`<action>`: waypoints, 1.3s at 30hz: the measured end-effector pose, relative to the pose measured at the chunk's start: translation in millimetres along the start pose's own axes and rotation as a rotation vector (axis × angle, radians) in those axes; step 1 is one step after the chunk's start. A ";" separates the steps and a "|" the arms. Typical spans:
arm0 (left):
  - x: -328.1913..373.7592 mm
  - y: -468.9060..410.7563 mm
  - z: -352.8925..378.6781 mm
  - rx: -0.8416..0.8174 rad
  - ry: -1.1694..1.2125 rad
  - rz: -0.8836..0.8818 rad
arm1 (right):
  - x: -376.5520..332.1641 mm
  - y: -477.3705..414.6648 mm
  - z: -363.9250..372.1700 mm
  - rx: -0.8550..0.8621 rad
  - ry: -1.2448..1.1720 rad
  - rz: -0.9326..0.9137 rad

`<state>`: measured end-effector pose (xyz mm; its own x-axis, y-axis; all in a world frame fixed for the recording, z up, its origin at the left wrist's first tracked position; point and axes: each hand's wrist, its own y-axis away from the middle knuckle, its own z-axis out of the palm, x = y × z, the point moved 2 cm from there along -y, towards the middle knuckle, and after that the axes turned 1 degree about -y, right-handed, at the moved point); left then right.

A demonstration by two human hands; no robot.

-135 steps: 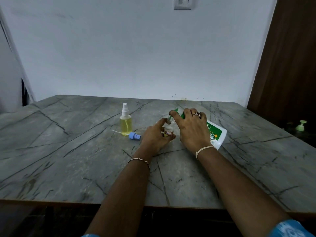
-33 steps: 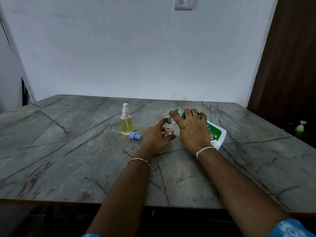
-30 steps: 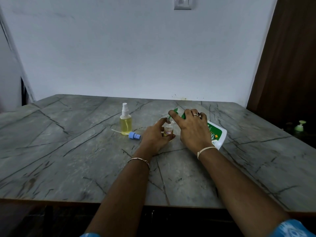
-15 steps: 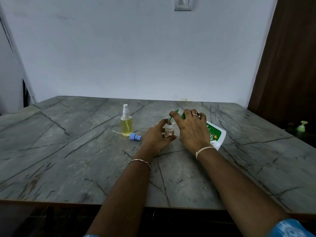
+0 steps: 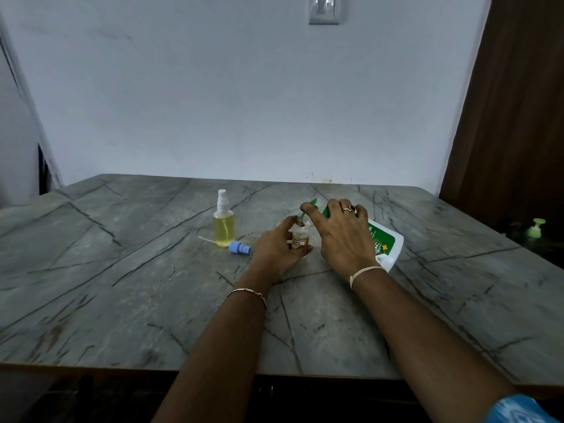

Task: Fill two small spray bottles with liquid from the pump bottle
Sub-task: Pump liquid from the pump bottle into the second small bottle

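Observation:
My left hand (image 5: 276,248) grips a small uncapped spray bottle (image 5: 300,238) standing on the grey marble table (image 5: 122,285); it holds some yellow liquid. My right hand (image 5: 341,236) grips the white and green pump bottle (image 5: 385,244), tipped over with its green spout (image 5: 314,204) at the small bottle's mouth. Most of the pump bottle is hidden behind my hand. To the left stands a second spray bottle (image 5: 223,222), full of yellow liquid, with its white sprayer on. A blue sprayer cap (image 5: 238,248) with its tube lies beside it.
A wall runs along the table's far edge, with a switch plate (image 5: 324,9) high up. A brown door (image 5: 512,117) stands to the right. A small green pump top (image 5: 535,228) shows in the dark beyond the table's right edge.
Almost nothing differs: both hands keep the same hold on the small bottle and the tipped pump bottle. Only the view shifts slightly.

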<state>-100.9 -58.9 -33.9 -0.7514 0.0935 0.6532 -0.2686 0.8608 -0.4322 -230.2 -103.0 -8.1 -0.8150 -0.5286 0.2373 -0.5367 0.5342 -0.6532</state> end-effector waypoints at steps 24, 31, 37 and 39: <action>5.9 2.3 0.2 0.041 -0.141 0.042 | 0.6 -1.4 -2.8 0.009 -0.008 -0.006; 7.2 1.8 0.6 0.051 -0.119 0.046 | 3.3 3.4 -4.4 0.003 -0.007 -0.021; 6.8 2.0 0.6 0.045 -0.128 0.039 | 2.8 3.2 -4.3 -0.016 0.005 -0.010; 6.6 1.9 0.8 0.039 -0.112 0.038 | 0.8 1.1 -4.3 -0.019 -0.002 -0.001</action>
<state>-106.9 -57.0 -30.9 -0.8234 0.0673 0.5634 -0.2605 0.8373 -0.4808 -232.4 -100.0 -5.4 -0.8143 -0.5301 0.2365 -0.5412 0.5461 -0.6394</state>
